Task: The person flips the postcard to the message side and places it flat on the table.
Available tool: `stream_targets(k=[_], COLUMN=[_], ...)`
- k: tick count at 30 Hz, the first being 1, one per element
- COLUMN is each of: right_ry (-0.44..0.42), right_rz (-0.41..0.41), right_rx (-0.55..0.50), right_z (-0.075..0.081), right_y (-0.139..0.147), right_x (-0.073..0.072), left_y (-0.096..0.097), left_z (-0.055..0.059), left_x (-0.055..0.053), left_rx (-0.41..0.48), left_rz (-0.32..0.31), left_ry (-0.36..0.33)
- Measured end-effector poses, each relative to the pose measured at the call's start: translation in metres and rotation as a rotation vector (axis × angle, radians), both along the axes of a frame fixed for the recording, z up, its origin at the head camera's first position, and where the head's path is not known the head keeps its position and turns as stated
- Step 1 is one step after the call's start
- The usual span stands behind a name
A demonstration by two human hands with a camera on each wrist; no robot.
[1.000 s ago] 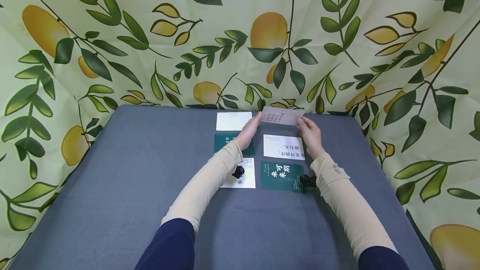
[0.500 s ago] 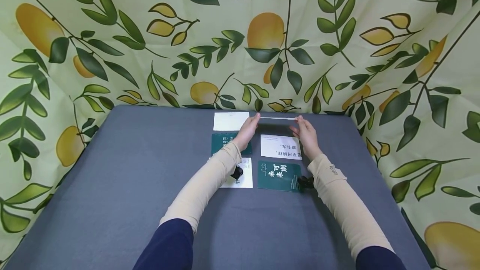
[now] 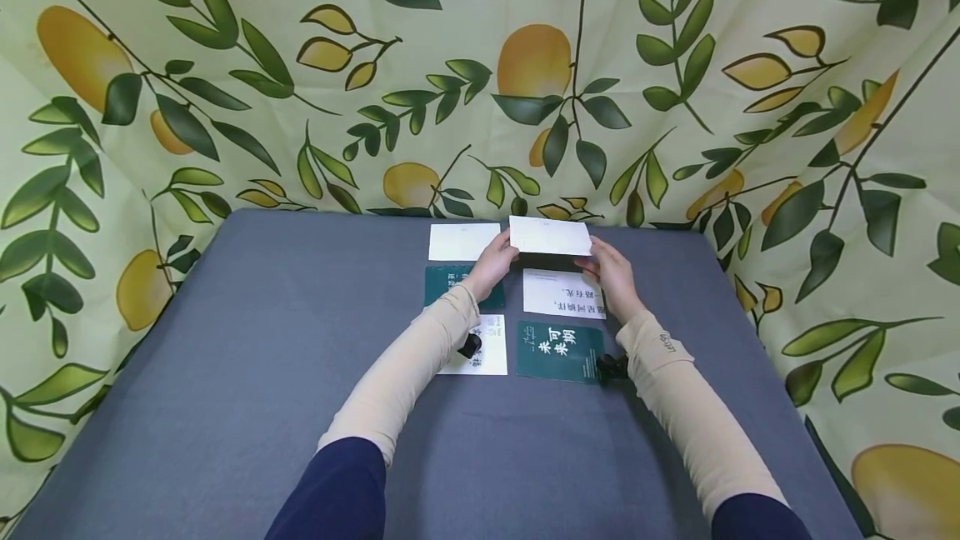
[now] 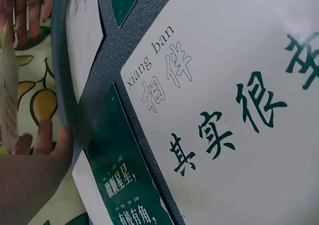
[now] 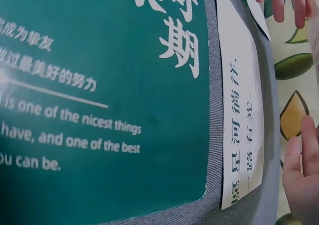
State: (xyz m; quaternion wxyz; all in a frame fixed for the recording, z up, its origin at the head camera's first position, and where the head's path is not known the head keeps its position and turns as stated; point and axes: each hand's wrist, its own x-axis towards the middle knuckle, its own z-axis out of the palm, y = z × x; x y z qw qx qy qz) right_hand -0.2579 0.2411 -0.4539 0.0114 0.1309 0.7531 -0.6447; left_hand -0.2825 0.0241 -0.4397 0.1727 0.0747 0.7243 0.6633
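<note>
A: Layout, largest first? We set the clock on the middle of the card group, 12 at the far edge.

B: We log a fruit-patterned curtain (image 3: pixel 532 65) at 12, then a grey tabletop (image 3: pixel 247 407). Left hand (image 3: pixel 492 262) near 11, right hand (image 3: pixel 613 273) between 2 and 3.

A: State of the hands?

B: Both are grasping: each pinches one end of a lifted white card (image 3: pixel 551 236) at 1 o'clock, apparently raised, with shadow beneath. Right thumb contact is partly hidden.

A: Flat cards?

B: Green card with large white characters (image 3: pixel 561 361) at 5, white card with outlined characters (image 3: pixel 491 357) at 7, white card with dark lines (image 3: pixel 547 298) at 3, partly hidden green card (image 3: pixel 442 283) at 10, plain-looking white card (image 3: pixel 465 242) at 11.

A: Handling notes?

B: We judge level ends and light fingertip pressure best, so the card doesn't bow. We'd also keep right fingertips off the 3 o'clock card. Smallest item: faint print on the lifted face, illegible.
</note>
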Motion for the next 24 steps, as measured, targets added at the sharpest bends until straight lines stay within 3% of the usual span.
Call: stream_targets(k=[2, 5, 13, 16, 20, 24], right_ry=[-0.012, -0.009, 0.037, 0.053, 0.066, 0.068], right_rz=[0.009, -0.003, -0.020, -0.022, -0.039, -0.074], right_rx=[0.002, 0.034, 0.102, 0.101, 0.108, 0.135], right_z=[0.008, 0.007, -0.003, -0.006, -0.010, -0.012], right_y=[-0.003, -0.002, -0.002, -0.002, -0.002, 0.000], right_x=[0.003, 0.001, -0.004, -0.005, -0.008, -0.010], left_y=[0.000, 0.001, 0.005, 0.005, 0.005, 0.004], left_z=[0.000, 0.000, -0.007, -0.011, -0.013, -0.013], left_x=[0.000, 0.002, 0.002, 0.001, 0.002, 0.003], left_rx=[-0.019, -0.061, -0.208, -0.283, -0.366, -0.441], left_rz=[-0.006, 0.004, 0.147, 0.173, 0.143, 0.070], left_ry=[0.006, 0.024, 0.136, 0.188, 0.248, 0.303])
